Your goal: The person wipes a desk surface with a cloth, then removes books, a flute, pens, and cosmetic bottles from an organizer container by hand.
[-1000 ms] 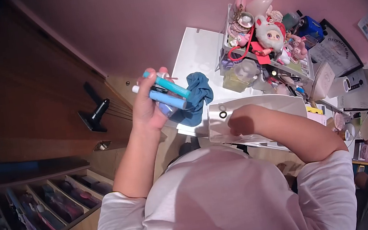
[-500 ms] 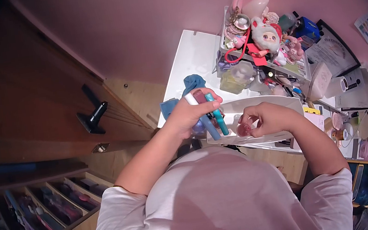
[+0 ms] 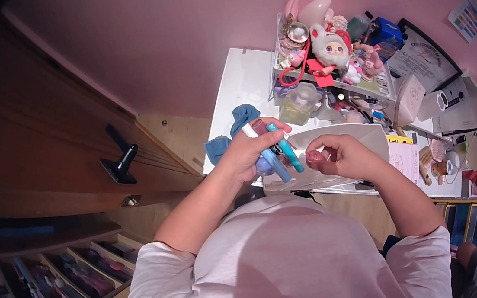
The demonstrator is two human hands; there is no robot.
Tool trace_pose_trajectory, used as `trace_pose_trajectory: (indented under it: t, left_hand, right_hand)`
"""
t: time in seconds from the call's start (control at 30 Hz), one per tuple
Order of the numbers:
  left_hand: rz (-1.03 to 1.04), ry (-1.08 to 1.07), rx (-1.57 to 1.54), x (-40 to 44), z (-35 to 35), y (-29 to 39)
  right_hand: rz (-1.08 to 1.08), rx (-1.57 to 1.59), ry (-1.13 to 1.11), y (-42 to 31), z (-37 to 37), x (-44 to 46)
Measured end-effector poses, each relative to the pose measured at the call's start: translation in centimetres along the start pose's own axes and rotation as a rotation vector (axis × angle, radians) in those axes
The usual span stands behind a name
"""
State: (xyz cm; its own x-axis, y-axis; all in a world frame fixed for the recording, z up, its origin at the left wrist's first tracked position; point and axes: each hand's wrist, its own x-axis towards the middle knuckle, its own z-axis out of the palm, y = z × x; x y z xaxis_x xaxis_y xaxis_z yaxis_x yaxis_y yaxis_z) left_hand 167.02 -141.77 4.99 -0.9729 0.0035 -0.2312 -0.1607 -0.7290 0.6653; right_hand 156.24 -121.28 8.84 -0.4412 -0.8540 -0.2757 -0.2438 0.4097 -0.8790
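Observation:
My left hand [image 3: 254, 150] is closed around several tubes: a light blue one with a white cap [image 3: 275, 163], a teal one [image 3: 289, 153] and a dark reddish one between them. A purple-blue item [image 3: 263, 166] shows under the fingers. To the right, my right hand [image 3: 337, 156] pinches a small pinkish, partly see-through item [image 3: 314, 159]. Both hands are over a white bin [image 3: 364, 132] at the desk's front edge. A blue cloth [image 3: 244, 116] lies behind my left hand on the white desk [image 3: 229, 83].
A shelf unit [image 3: 370, 94] with a plush toy [image 3: 331, 47] and trinkets stands at the back. Beside it are a framed certificate [image 3: 424, 59] and a yellow clear container [image 3: 298, 104]. An open drawer [image 3: 64, 277] and a wooden door [image 3: 41, 134] are at left.
My left hand has come down and right with the tubes, over the bin. My right hand has risen out of the bin with a small pinkish item. The view has shifted slightly.

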Motion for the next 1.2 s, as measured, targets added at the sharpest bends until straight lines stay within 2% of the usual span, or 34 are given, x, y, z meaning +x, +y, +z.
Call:
trace_pose_trajectory:
  t: [0.07, 0.17, 0.47, 0.77, 0.97, 1.07, 1.2]
  left_hand:
    - [0.017, -0.018, -0.030, -0.2, 0.1, 0.1]
    - [0.037, -0.022, -0.021, -0.3, 0.7, 0.2]
    - [0.087, -0.056, 0.013, 0.1, 0.9, -0.7]
    - [0.068, -0.090, 0.058, 0.2, 1.2, -0.4]
    - [0.059, -0.116, 0.054, 0.7, 1.1, -0.8]
    - [0.043, -0.114, 0.065, 0.9, 1.0, -0.9]
    - [0.011, -0.118, 0.063, 1.0, 1.4, -0.7]
  right_hand:
    - [0.058, -0.003, 0.007, -0.4, 0.4, -0.2]
    - [0.041, -0.033, 0.130, 0.2, 1.0, -0.1]
    - [0.091, 0.013, 0.178, -0.5, 1.7, -0.2]
    - [0.078, 0.205, 0.253, 0.1, 2.0, 0.1]
    - [0.128, 0.427, 0.156, 0.2, 1.5, 0.4]
    - [0.087, 0.356, 0.199, 0.6, 1.6, 0.4]
    - [0.124, 0.492, 0.138, 0.1, 1.4, 0.5]
